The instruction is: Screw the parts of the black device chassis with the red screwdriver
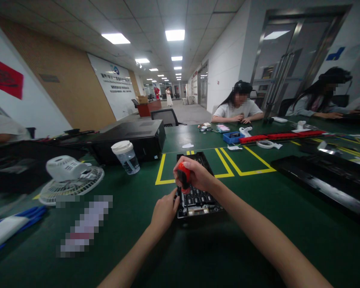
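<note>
Green bench mat (pixel 258 208), lit hall; right hand (pixel 199 176) fisted around red screwdriver (pixel 184 177), left hand (pixel 165 212) half-curled, fingertips touching black chassis (pixel 199 200)

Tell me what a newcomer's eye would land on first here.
The red-and-black tool handle stands out, gripped upright in the right hand, centre frame, over a flat black slotted electronics case on the green table mat. The left hand touches the case's left edge; a white desk fan lies far left.
</note>
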Demonstrator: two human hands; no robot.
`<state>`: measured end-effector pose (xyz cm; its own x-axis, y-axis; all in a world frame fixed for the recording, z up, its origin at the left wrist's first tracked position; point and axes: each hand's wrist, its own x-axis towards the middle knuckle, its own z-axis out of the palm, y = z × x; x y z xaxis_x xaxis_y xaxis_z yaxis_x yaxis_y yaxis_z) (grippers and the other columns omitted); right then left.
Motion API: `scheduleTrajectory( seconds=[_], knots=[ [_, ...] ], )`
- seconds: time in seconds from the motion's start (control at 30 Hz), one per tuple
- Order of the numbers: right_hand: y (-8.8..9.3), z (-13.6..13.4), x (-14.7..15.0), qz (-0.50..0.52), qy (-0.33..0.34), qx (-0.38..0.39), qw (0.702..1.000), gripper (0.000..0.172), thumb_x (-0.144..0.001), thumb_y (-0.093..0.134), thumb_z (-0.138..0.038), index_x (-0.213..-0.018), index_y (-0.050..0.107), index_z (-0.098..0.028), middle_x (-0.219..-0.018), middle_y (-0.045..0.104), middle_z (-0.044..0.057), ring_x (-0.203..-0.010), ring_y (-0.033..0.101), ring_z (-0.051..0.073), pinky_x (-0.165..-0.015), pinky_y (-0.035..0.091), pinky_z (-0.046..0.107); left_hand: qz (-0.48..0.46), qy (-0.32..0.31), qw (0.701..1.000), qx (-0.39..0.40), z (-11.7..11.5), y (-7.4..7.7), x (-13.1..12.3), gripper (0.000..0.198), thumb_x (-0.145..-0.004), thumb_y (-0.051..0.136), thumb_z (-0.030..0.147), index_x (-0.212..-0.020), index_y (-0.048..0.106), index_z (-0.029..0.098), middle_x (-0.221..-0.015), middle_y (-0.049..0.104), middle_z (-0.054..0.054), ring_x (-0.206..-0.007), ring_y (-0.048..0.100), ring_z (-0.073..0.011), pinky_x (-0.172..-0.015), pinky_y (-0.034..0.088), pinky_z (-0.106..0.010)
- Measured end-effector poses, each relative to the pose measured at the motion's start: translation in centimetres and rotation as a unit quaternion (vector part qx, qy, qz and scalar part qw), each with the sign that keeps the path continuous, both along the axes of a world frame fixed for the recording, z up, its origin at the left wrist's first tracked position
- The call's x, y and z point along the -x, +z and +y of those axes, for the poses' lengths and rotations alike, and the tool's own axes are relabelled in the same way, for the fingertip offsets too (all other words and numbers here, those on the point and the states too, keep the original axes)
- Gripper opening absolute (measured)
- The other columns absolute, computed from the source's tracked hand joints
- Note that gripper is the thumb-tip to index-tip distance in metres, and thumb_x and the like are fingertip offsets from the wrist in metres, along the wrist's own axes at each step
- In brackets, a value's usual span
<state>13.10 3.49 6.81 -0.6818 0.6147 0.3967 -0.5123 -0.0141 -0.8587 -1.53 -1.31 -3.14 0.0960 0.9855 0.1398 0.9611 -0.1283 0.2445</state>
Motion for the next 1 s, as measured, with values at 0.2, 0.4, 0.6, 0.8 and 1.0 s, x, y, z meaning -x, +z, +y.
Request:
scheduleTrajectory(
  seconds=[0.2,0.4,0.6,0.8,1.0],
  knots=[
    [-0.13,0.2,-0.1,0.001,-0.002,-0.002,1.0,0.02,-0.079,0.051,-0.036,-0.08,0.045,-0.017,-0.068,0.057,-0.001,-0.05,0.055,0.012,-0.047,0.043,0.024,-0.002,0.003,1.0,0.005,-0.05,0.2,-0.09,0.04,-0.091,0.031,0.033,-0.128,0.041,0.021,-0.1,0.066,-0.008,-0.09,0.061,-0.0188,-0.075,0.041,-0.027],
    [-0.16,0.26,-0.27,-0.005,-0.009,-0.007,1.0,0.02,-0.08,0.052,-0.035,-0.08,0.043,-0.018,-0.071,0.057,-0.001,-0.054,0.056,0.012,-0.05,0.044,0.024,-0.01,0.008,1.0,0.017,-0.14,0.3,-0.15,0.04,-0.091,0.031,0.032,-0.129,0.041,0.021,-0.102,0.065,-0.007,-0.092,0.061,-0.0182,-0.077,0.041,-0.026],
    [-0.33,0.33,-0.39,-0.004,-0.021,-0.02,1.0,0.018,-0.082,0.051,-0.033,-0.08,0.042,-0.018,-0.074,0.057,0.0,-0.054,0.057,0.011,-0.05,0.045,0.023,-0.011,0.002,1.0,0.002,-0.02,0.03,-0.04,0.04,-0.091,0.031,0.033,-0.128,0.042,0.021,-0.102,0.065,-0.008,-0.091,0.061,-0.0181,-0.076,0.041,-0.026],
    [-0.31,0.41,-0.42,-0.004,-0.035,-0.031,0.999,0.02,-0.081,0.054,-0.033,-0.079,0.042,-0.018,-0.071,0.057,-0.001,-0.054,0.057,0.011,-0.051,0.046,0.024,-0.012,0.001,1.0,0.002,0.01,-0.06,0.02,0.041,-0.091,0.031,0.034,-0.128,0.042,0.02,-0.102,0.065,-0.008,-0.091,0.061,-0.0179,-0.077,0.041,-0.026],
    [-0.28,0.33,-0.45,-0.007,-0.052,-0.045,0.998,0.022,-0.08,0.055,-0.034,-0.076,0.041,-0.018,-0.067,0.057,-0.002,-0.053,0.056,0.01,-0.05,0.045,0.022,-0.009,0.008,1.0,0.013,-0.02,0.07,-0.07,0.041,-0.091,0.031,0.034,-0.128,0.041,0.021,-0.104,0.065,-0.008,-0.093,0.061,-0.018,-0.078,0.041,-0.026]
  ],
)
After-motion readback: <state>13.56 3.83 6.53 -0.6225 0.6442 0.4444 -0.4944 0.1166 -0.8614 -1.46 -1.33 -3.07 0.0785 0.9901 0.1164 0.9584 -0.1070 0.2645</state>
